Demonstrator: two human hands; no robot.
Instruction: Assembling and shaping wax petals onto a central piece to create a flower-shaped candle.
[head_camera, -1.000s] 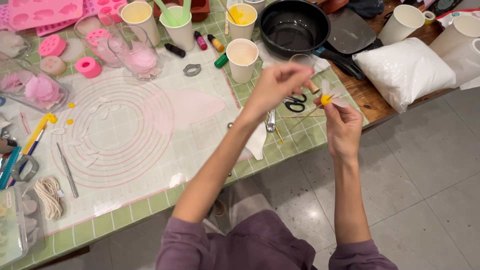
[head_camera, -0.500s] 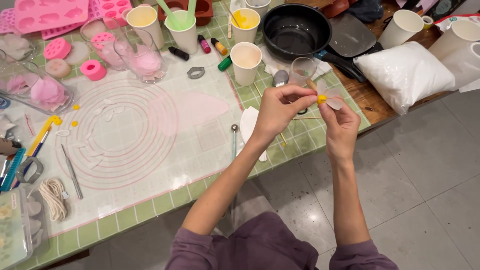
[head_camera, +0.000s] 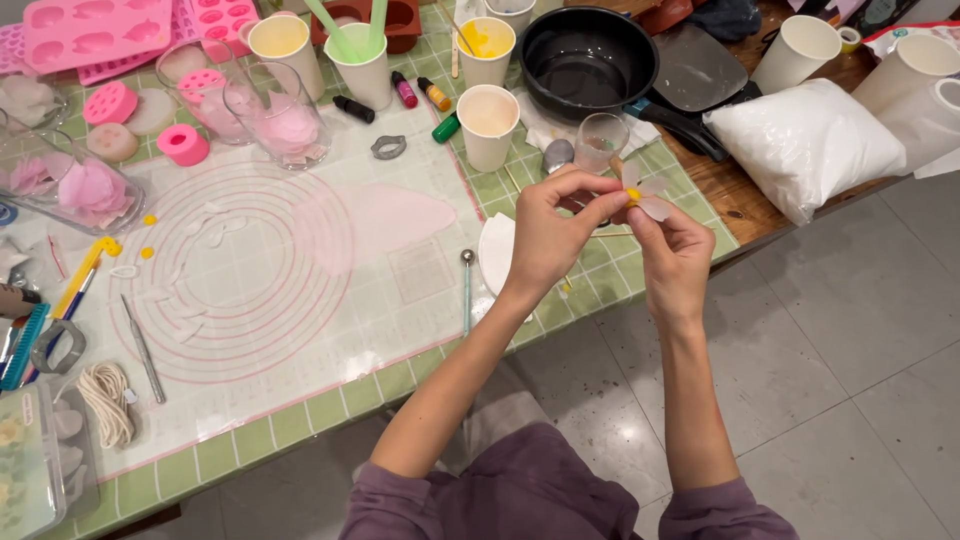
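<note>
My left hand (head_camera: 556, 232) and my right hand (head_camera: 672, 252) meet above the right end of the green tiled table (head_camera: 300, 415). Together they pinch a small flower (head_camera: 640, 193) with pale translucent petals and a yellow centre. The left fingertips press on a petal from above. The right fingers grip it from below, where a thin stem seems to run. A white petal-shaped piece (head_camera: 495, 250) lies on the table just left of my left wrist.
A clear work mat (head_camera: 250, 280) with pink rings covers the table. Paper cups (head_camera: 487, 122), a black pan (head_camera: 585, 62), a small glass (head_camera: 601, 140), pink silicone moulds (head_camera: 95, 30), a metal ball tool (head_camera: 466, 290) and a white bag (head_camera: 800, 140) stand around. Tiled floor lies to the right.
Both hands have drifted left and closed in on each other. The left fingers now press a petal onto the flower, which shows more petals than before.
</note>
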